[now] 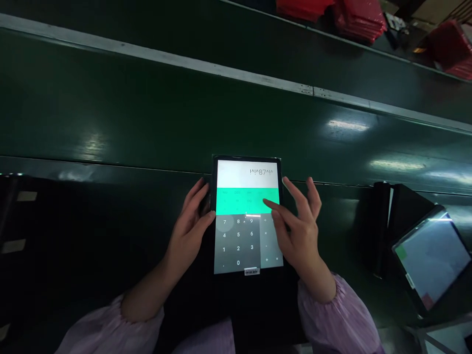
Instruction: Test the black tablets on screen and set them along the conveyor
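A tablet with a lit calculator screen lies in front of me, partly on a dark surface. White, green and grey bands fill its screen, with a line of characters at the top and number keys below. My left hand grips the tablet's left edge, thumb at the front rim. Over the right side of the screen is my right hand, its index fingertip at the green band and the other fingers spread. It holds nothing. A small barcode label sticks at the tablet's lower edge.
At right, a second lit tablet lies tilted beside a black case or cover. Red plastic-wrapped stacks sit on the far top right. A pale metal strip crosses the green bench. Pale labels show at left.
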The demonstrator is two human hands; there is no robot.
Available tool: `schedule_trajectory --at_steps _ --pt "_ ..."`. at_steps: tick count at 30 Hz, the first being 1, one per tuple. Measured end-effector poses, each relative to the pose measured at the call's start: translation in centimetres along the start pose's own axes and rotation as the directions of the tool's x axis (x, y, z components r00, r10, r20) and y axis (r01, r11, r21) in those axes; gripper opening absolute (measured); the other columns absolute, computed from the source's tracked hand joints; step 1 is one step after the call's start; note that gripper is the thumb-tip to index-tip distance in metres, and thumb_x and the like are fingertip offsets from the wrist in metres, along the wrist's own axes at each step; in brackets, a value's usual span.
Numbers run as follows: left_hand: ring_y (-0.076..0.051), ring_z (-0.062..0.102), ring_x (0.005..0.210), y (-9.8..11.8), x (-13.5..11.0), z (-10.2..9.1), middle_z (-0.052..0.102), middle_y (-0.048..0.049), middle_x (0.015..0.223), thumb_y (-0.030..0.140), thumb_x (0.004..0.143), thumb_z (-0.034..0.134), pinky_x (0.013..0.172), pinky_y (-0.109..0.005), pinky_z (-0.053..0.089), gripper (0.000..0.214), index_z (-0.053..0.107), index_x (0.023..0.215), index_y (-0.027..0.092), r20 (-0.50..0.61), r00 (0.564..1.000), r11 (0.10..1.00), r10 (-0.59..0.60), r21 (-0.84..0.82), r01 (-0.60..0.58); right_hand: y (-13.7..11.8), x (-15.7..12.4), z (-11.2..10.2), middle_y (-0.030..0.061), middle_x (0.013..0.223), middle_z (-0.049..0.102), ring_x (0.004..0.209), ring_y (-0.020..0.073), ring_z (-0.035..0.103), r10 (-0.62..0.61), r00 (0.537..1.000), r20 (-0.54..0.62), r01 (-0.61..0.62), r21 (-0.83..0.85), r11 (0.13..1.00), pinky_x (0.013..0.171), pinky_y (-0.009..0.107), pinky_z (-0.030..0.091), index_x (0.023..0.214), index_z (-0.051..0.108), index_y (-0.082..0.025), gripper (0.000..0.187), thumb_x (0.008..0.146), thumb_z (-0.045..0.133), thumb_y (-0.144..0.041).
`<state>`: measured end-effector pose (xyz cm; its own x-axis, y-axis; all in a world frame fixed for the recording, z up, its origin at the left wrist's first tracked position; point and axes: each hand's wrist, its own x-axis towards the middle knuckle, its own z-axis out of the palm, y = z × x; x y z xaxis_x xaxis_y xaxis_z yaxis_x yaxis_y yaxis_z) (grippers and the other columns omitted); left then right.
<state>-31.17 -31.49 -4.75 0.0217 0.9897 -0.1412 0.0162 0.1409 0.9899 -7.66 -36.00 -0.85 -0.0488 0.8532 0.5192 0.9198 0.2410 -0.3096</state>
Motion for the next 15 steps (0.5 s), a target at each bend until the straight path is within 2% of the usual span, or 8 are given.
schedule_trajectory --at_steps 5,10,15 --pt "-0.032 0.037 0.165 0.0 2.6 0.0 0.057 0.0002 0.167 0.038 0.088 0.081 0.134 -0.055 0.032 0.046 0.079 0.133 0.037 0.021 0.999 0.999 0.030 -0.027 -0.029 1.2 0.3 -0.8 0.0069 0.146 0.070 0.155 0.0391 0.046 0.049 0.989 -0.142 -0.045 0.032 0.998 0.119 0.065 0.047 0.112 0.084 -0.028 0.030 0.109 0.055 -0.020" --pt "-0.031 0.041 0.163 0.1 4.8 0.4 0.065 0.0019 0.159 0.029 0.086 0.076 0.138 -0.055 0.023 0.040 0.083 0.124 0.038 0.020 0.998 0.993 0.060 -0.099 -0.058 1.2 0.2 -0.8 0.0080 0.142 0.072 0.150 0.0375 0.053 0.067 0.988 -0.141 -0.057 0.072 0.996 0.116 0.062 0.051 0.112 0.084 -0.027 0.030 0.109 0.055 -0.020" --pt "-0.031 0.038 0.164 -0.3 5.3 0.5 0.062 0.0004 0.162 0.027 0.088 0.074 0.138 -0.056 0.021 0.041 0.082 0.127 0.037 0.072 0.993 0.981 0.094 -0.176 -0.080 1.2 0.9 -0.4 0.0097 0.140 0.072 0.148 0.0372 0.054 0.014 0.994 -0.106 -0.007 0.072 0.997 0.117 0.061 0.050 0.111 0.085 -0.025 0.029 0.109 0.056 -0.022"
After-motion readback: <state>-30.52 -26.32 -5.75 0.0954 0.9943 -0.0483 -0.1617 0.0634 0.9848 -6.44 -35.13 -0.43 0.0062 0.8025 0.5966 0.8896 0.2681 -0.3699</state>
